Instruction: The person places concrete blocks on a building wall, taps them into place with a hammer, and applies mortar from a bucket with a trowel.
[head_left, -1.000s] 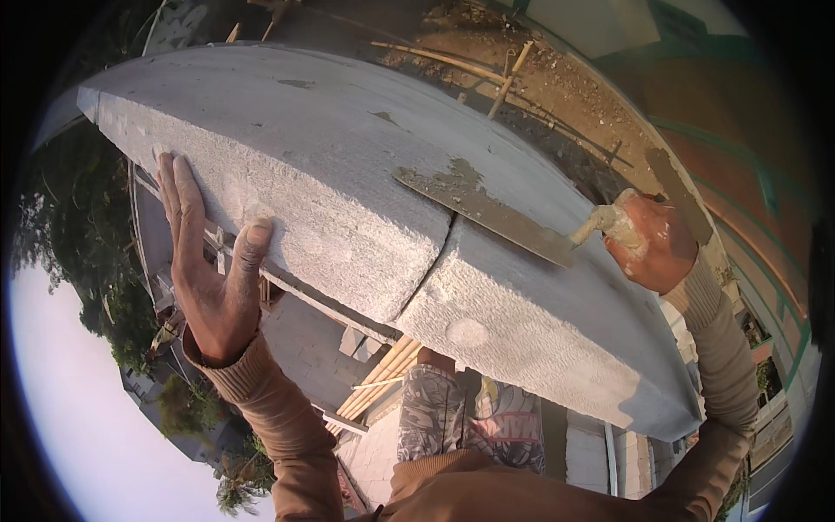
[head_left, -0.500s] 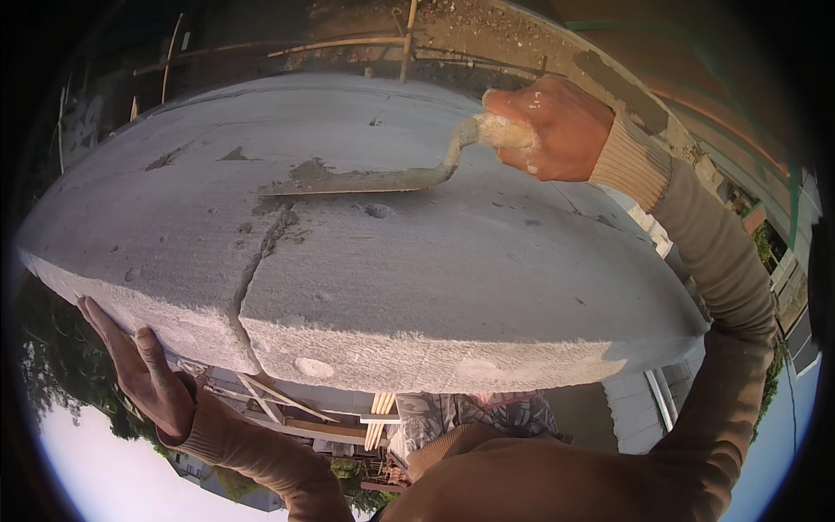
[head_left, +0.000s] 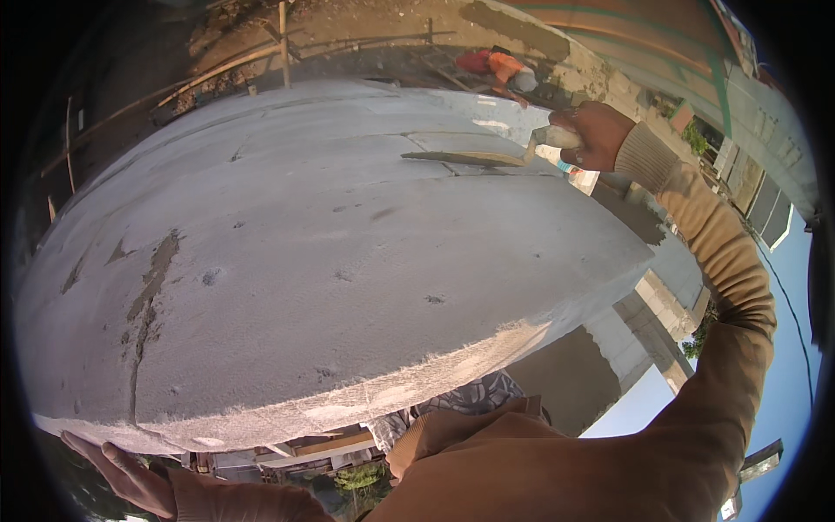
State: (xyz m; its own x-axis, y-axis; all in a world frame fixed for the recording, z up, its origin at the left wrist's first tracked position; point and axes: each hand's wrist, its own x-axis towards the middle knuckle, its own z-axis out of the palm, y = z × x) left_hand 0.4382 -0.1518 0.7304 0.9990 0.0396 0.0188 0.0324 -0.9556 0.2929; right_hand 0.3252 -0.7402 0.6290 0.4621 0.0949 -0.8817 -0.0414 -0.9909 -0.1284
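Note:
A long grey block wall (head_left: 348, 261) fills the middle, with a mortar-smeared crack (head_left: 150, 300) running down its near left part. In my right hand (head_left: 600, 137) is the handle of a trowel (head_left: 465, 159), fingers wrapped round it. The trowel's blade, coated with mortar, lies over or just above the joints at the wall's far right; I cannot tell whether it touches. At the lower left, my left hand (head_left: 126, 474) rests against the wall's near edge, fingers stretched out and holding nothing.
Beyond the wall's far right end, a person (head_left: 506, 70) in an orange and red top reaches toward it. Bamboo poles (head_left: 283, 43) stand along the far side. Under the near edge are timber pieces (head_left: 326, 448) and a grey plastered surface (head_left: 570, 378).
The view has swung right. The trowel has left the crack and is now over the joints at the far right. My left hand stays at the near edge. The other person has come into view.

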